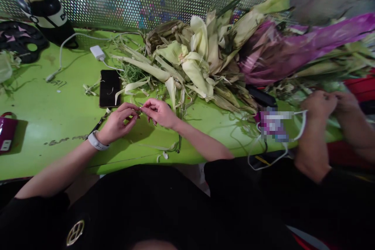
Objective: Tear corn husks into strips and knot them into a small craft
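Observation:
My left hand (121,122), with a pale watch band at the wrist, is closed in a pinch over the green table. Against its fingertips, my right hand (156,112) pinches too. Whatever sits between the fingers is too small and hidden to name. Just beyond my left hand lies a dark phone (109,88) with a thin curved scrap on its screen. Behind both hands spreads a heap of pale corn husks (195,66), with thin green curly strands (131,74) at its left side.
A purple plastic bag (275,52) rests against the husks. At right, another person's hands (326,103) work near a face mask with a blurred print. A black bottle (49,11), a white charger (97,52) with cable and a maroon box (8,133) stand left. Perforated metal panel (111,0) backs the table.

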A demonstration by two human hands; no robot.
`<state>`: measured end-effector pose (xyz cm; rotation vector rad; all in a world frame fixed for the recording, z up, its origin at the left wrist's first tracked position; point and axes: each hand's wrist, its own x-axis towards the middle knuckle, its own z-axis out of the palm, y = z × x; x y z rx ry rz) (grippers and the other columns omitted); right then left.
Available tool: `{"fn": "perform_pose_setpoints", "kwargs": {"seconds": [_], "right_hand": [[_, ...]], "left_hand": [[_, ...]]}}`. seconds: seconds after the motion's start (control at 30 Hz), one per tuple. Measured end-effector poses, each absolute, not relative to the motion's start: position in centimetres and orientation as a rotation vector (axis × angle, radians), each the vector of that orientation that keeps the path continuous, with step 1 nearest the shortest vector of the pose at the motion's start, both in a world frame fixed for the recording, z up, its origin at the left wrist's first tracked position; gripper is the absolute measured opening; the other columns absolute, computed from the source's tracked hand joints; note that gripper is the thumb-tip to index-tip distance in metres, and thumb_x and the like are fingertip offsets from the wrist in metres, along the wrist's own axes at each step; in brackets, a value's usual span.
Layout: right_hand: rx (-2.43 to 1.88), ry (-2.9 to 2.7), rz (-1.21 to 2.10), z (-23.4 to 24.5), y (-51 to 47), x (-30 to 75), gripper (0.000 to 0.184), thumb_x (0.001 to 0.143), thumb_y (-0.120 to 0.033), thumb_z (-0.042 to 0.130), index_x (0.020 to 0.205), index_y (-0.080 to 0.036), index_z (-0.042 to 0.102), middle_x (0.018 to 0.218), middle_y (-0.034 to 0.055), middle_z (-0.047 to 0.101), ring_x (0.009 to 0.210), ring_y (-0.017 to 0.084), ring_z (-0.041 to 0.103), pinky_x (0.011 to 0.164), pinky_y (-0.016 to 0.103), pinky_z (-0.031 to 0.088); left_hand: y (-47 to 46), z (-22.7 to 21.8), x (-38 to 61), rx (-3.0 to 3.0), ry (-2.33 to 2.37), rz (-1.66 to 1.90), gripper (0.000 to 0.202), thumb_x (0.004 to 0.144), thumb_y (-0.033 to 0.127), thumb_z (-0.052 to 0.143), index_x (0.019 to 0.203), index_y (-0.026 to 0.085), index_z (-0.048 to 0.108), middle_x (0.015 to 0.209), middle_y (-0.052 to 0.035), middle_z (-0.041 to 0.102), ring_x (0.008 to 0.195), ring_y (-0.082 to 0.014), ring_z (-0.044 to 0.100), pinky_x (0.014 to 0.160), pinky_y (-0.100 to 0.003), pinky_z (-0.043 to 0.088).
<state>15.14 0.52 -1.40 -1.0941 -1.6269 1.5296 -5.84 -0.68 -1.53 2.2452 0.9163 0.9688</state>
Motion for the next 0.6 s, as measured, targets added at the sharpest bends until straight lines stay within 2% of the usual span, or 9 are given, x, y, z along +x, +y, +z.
{"fn": "perform_pose_setpoints", "kwargs": {"seconds": [0.23, 0.3, 0.43, 0.6], "right_hand": [[-1.128, -1.532, 1.438, -2.27, 0.67, 14.81, 0.044, 0.081, -0.055, 0.071, 0.098, -0.021, 0.048, 0.079, -0.0034, 0.056, 0.057, 0.009, 0.055, 0.043, 0.021, 0.047], [-1.140, -1.557, 1.352, -2.30, 0.52, 14.78, 0.040, 0.084, -0.052, 0.069, 0.097, -0.021, 0.048, 0.082, -0.0023, 0.057, 0.060, 0.009, 0.056, 0.047, 0.021, 0.050], [-1.102, -1.759, 1.156, -1.77, 0.01, 14.76, 0.023, 0.093, -0.042, 0.060, 0.096, -0.019, 0.057, 0.086, 0.0025, 0.065, 0.070, 0.012, 0.061, 0.063, 0.027, 0.055], [-1.097, -1.794, 0.987, -1.37, -0.14, 14.93, 0.024, 0.094, -0.041, 0.057, 0.104, -0.019, 0.058, 0.098, 0.0068, 0.068, 0.079, 0.014, 0.065, 0.070, 0.030, 0.056]], "left_hand": [[-0.90, -1.61, -5.62, 2.218, 0.933, 0.993, 0.006, 0.088, 0.014, 0.059, 0.088, 0.017, 0.064, 0.106, -0.0107, 0.066, 0.095, -0.0176, 0.066, 0.082, -0.032, 0.058], [-0.94, -1.57, -5.59, 2.198, 0.934, 0.993, 0.006, 0.088, 0.014, 0.059, 0.088, 0.016, 0.064, 0.106, -0.0109, 0.066, 0.095, -0.0175, 0.066, 0.081, -0.031, 0.058], [-0.97, -1.47, -5.57, 2.172, 0.954, 0.988, 0.006, 0.088, 0.015, 0.058, 0.087, 0.016, 0.064, 0.105, -0.0106, 0.066, 0.091, -0.0163, 0.066, 0.074, -0.028, 0.059], [-0.99, -1.58, -5.54, 2.165, 0.963, 1.025, 0.005, 0.089, 0.015, 0.059, 0.087, 0.017, 0.063, 0.105, -0.0104, 0.066, 0.089, -0.0151, 0.066, 0.070, -0.026, 0.059]]}}
